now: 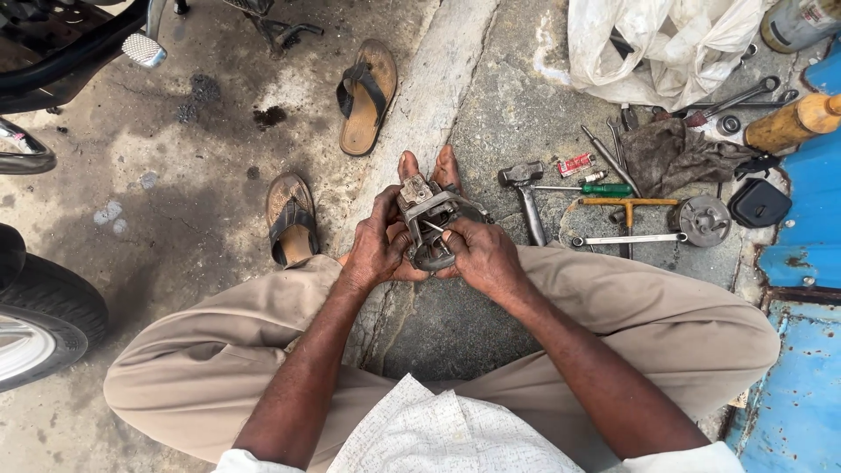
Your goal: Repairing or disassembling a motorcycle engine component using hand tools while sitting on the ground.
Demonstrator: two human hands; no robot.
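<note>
Hands [429, 250] grip metal engine part [429, 219] — white plastic bag [657, 44] contents hidden.

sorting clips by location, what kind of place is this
Probably an open-air roadside repair spot for motorbikes. Both hands grip a greasy metal engine part over bare concrete; a hammer and spanners lie loose on the ground, and a tyre stands nearby.

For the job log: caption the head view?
Both hands, left hand and right hand, grip a greasy metal engine part above tools.
</note>
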